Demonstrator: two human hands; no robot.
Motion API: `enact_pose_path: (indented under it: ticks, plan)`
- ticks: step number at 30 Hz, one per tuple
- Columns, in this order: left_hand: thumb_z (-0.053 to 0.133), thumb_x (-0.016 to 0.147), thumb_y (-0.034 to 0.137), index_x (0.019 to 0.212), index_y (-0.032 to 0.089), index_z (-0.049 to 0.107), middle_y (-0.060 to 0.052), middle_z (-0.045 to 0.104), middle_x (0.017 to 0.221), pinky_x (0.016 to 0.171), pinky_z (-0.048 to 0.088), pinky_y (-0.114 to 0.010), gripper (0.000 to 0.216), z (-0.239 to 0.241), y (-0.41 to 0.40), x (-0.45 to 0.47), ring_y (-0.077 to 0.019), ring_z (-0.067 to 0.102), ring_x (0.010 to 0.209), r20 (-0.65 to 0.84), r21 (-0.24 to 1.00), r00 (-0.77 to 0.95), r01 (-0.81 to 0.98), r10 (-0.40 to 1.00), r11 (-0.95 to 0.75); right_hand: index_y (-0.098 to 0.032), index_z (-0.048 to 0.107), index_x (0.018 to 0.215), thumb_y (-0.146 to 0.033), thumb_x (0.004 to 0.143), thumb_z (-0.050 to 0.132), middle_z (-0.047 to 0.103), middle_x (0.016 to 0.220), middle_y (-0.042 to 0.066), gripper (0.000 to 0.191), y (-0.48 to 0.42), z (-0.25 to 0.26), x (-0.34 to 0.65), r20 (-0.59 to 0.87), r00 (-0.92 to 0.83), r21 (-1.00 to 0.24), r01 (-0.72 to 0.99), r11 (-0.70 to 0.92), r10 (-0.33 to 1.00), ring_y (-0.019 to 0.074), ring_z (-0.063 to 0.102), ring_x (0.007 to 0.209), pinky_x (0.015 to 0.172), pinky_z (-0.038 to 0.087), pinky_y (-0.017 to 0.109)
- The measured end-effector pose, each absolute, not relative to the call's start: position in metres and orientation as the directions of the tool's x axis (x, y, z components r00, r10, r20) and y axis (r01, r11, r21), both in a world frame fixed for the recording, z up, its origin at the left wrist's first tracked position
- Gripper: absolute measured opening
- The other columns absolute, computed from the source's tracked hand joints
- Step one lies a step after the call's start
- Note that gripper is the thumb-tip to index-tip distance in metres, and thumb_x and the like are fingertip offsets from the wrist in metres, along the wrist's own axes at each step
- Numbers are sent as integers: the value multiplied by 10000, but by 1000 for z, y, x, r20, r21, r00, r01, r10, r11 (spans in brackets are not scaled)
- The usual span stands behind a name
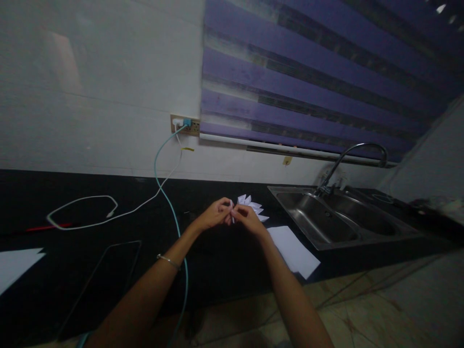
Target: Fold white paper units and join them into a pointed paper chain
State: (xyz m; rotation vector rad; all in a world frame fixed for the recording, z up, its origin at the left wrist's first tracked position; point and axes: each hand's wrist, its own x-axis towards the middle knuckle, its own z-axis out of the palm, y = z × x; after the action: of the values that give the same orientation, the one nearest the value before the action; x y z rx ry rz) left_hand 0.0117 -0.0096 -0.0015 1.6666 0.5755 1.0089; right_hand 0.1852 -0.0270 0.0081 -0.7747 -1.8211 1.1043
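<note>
Over the black counter, my left hand [216, 214] and my right hand [248, 217] meet with fingers closed on a small piece of folded white paper [232, 210]. Most of that piece is hidden by the fingers. Just behind my right hand lies a group of pointed folded paper pieces [255, 207], spread like petals. A white paper sheet [293, 250] rests flat beside my right forearm. My left wrist carries a thin bracelet [168, 261].
A double steel sink [308, 215] with a curved faucet [340, 162] is on the right. A teal cable [172, 208] and a white cable [134, 210] run from a wall outlet [194, 126] across the counter [145, 285]. More white paper [16, 265] lies at far left.
</note>
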Motion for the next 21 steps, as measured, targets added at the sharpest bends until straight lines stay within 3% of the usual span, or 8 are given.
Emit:
enact_pose_path:
  ticks: [6,13,17,21]
  plan:
    - [531,842,444,1008,145,500,15,570,588,484,372,-195,344,1,-11,11,-105,542,509,339,930,529,-62,778,-363,-179,607,699,-470,839,541,606,664,11,329,-27,6,186,363,-437,-878,137,459,823,149,548,619,593,392,258]
    - [566,800,289,907,197,591,-49,637,767,571,404,-236,144,1,-17,10,-171,590,675,380,801,378,322,845,-504,-171,580,645,-315,859,516,537,572,-10,267,-25,-4,183,516,-373,-557,539,632,771,108,430,518,520,266,239]
    - [567,779,272,862,204,581,-46,644,794,589,418,-235,108,1,-19,12,-178,604,700,346,797,351,380,870,-470,-164,557,654,-247,853,498,547,601,-1,224,-25,-5,182,541,-373,-434,643,631,754,109,442,540,532,262,240]
    - [528,781,256,994,188,548,-7,640,748,556,436,-224,224,-4,-13,14,-125,584,561,273,857,369,326,888,-399,-162,555,679,-230,849,483,550,606,3,197,-24,-4,182,533,-370,-385,694,608,761,113,452,544,527,263,238]
